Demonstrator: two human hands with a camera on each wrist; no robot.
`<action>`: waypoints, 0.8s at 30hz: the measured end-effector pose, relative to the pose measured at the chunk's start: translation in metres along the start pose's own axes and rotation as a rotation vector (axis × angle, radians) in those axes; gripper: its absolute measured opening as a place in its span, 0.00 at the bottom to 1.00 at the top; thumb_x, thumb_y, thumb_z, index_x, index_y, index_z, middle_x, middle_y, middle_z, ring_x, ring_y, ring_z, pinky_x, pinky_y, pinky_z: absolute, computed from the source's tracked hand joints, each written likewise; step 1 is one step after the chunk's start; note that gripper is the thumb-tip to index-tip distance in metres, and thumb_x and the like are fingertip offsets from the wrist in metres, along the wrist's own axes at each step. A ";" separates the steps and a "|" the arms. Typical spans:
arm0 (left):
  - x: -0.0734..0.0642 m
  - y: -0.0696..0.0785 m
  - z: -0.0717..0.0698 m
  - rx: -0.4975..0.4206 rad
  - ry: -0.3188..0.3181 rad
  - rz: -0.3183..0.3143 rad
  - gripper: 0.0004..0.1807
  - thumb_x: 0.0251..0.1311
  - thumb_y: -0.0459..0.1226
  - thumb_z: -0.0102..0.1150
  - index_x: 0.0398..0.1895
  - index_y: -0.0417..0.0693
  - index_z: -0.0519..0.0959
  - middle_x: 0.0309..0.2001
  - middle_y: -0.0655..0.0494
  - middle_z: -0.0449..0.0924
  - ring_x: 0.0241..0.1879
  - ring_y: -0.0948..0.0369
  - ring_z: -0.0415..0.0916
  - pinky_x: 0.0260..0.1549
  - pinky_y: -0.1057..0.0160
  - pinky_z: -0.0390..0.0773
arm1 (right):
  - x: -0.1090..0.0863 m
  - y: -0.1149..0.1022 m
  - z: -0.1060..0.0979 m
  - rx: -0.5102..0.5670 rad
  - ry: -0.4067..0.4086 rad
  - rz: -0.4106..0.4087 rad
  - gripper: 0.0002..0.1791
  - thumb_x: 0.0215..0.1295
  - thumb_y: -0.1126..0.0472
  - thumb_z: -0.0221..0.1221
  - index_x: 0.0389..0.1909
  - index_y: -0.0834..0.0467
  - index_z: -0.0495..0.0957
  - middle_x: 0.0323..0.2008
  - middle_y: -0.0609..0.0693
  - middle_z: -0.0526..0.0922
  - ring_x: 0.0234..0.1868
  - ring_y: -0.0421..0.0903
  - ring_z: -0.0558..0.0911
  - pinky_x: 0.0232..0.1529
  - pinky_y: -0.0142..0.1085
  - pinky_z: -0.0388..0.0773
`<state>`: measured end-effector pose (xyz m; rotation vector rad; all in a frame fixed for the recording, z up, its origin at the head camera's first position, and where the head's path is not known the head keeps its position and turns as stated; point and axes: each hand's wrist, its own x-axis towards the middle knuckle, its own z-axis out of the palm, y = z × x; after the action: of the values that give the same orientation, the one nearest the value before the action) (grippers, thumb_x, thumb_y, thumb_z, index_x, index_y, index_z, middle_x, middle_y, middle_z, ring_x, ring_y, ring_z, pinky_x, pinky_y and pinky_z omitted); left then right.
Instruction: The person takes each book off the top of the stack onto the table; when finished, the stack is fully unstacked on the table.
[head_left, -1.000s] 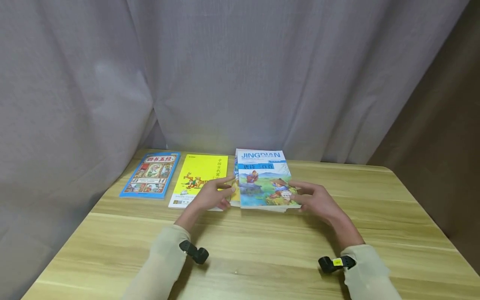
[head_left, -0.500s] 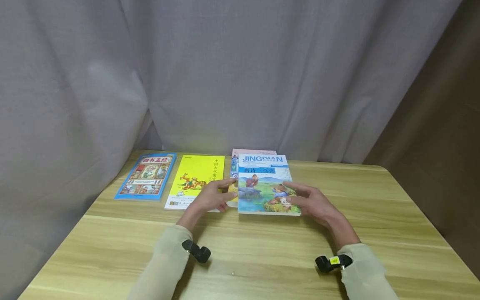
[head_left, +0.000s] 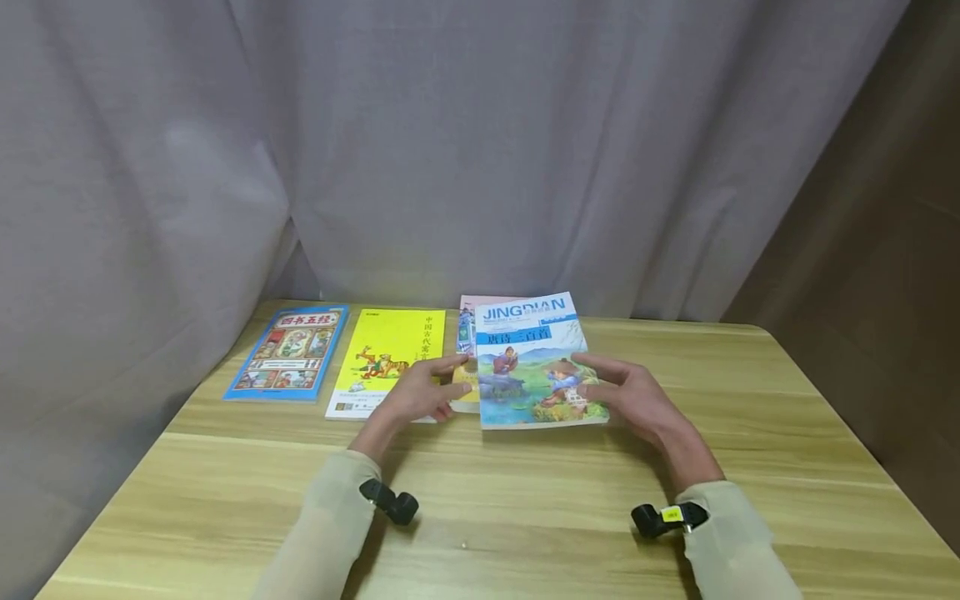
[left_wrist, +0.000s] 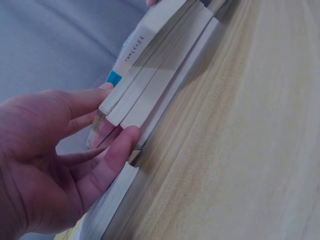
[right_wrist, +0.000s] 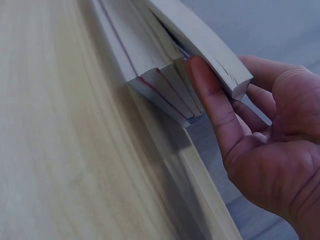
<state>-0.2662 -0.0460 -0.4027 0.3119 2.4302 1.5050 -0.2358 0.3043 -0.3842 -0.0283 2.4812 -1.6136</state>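
A paperback [head_left: 528, 358] with a JINGDIAN title and painted landscape cover tops a stack of several books [left_wrist: 155, 90]. My right hand [head_left: 633, 396] pinches its right edge between thumb and fingers. In the right wrist view, that side of the top book [right_wrist: 205, 45] is raised, leaving a gap above the lower books [right_wrist: 157, 82]. My left hand [head_left: 420, 390] holds the stack's left side, with thumb and fingertips at the near corner. Beneath the top book, a pink book [head_left: 471, 305] and a yellow-orange cover [head_left: 466, 393] peek out on the left.
A yellow book [head_left: 397, 333] with a tiger picture lies left of the stack, partly behind my left hand. Farther left is a blue-bordered book [head_left: 288, 354]. All lie on the wooden table [head_left: 480, 500], with a grey curtain [head_left: 435, 167] behind its far edge.
The top book slid toward me, baring the pink book behind it, then turned slightly counterclockwise with its right side rising. My left hand stays at the stack's left side.
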 end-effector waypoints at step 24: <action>0.002 -0.003 0.001 -0.056 0.000 -0.017 0.32 0.67 0.45 0.72 0.74 0.70 0.75 0.70 0.44 0.77 0.27 0.56 0.83 0.29 0.61 0.87 | -0.024 -0.005 -0.080 0.197 0.088 -0.029 0.31 0.71 0.61 0.69 0.73 0.40 0.77 0.46 0.27 0.86 0.30 0.32 0.79 0.23 0.26 0.71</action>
<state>-0.2674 -0.0459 -0.4061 0.2797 2.3795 1.5628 -0.2257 0.3776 -0.3449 0.0348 2.3815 -1.9019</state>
